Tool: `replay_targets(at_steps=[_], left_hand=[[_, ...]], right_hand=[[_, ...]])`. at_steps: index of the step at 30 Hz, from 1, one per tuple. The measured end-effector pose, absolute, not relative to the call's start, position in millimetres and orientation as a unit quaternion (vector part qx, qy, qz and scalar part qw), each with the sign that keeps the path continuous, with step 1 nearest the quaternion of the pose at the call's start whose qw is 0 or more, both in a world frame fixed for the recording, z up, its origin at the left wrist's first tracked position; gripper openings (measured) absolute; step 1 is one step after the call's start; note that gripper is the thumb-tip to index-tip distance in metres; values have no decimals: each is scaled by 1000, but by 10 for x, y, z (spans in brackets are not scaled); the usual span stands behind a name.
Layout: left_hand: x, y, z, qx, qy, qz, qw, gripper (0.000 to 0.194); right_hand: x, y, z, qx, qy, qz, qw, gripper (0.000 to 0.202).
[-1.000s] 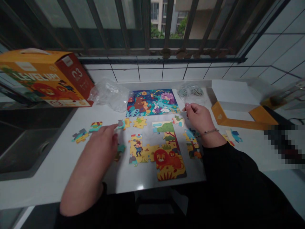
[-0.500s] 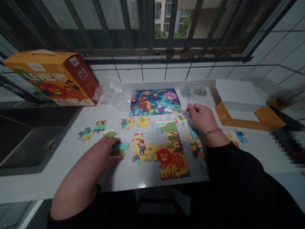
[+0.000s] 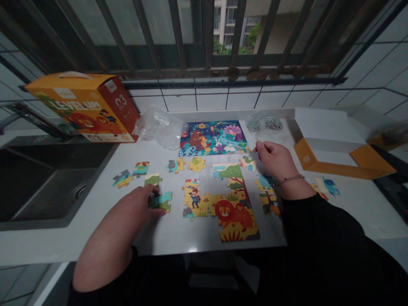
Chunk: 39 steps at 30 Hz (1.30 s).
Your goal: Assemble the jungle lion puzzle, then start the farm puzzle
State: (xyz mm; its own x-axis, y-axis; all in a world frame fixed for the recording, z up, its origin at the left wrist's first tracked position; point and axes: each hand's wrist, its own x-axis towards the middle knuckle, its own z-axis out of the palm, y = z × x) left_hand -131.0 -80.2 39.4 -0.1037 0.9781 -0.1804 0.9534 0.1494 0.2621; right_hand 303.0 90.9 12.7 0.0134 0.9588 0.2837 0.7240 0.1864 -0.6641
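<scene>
- The left hand [image 3: 145,199] has its thumb and fingers around the left end of a green and blue piece [image 3: 165,202], left of the middle of the bench [image 3: 191,236]. I cannot tell if it grips the piece or just touches it. The right hand [image 3: 270,159] is curled closed, with no piece showing in it.
- The joined puzzle [image 3: 237,214] lies near the front edge of the bench. A bump from an arm could push it apart or over that edge.
- The right sleeve [image 3: 318,229] is just beside some loose pieces [image 3: 267,199], so it could shove them.
- The left-most pieces [image 3: 123,178] are near the sink [image 3: 32,195]. A big sweep of the left arm could knock them in.
- A hard pinch could bend the green and blue piece.
- The room has a big barred window [image 3: 181,38] above a white tile wall [image 3: 210,101].
- The bench is pale and a bit shiny. A tall orange box [image 3: 119,108] stands by its back left, and an open box [image 3: 306,159] sits near its back right.
- By the back edge lie a blue picture [image 3: 213,136] and two clear bags [image 3: 161,129], one on each side.
</scene>
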Motion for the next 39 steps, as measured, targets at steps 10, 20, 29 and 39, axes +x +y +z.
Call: replay_targets(at_steps=[10, 20, 29, 39], left_hand=[[-1263, -707, 505, 639, 757, 32, 134, 42], [-1400, -500, 370, 613, 787, 61, 15, 48], [-1502, -443, 264, 652, 742, 146, 47, 42], [-998, -469, 404, 747, 636, 170, 88, 40]], right_hand=[[3023, 911, 120, -622, -673, 168, 362, 76], [3094, 936, 293, -624, -603, 138, 478, 74], [3780, 222, 710, -624, -566, 10, 539, 74], [4339, -714, 337, -676, -715, 43, 174, 38]])
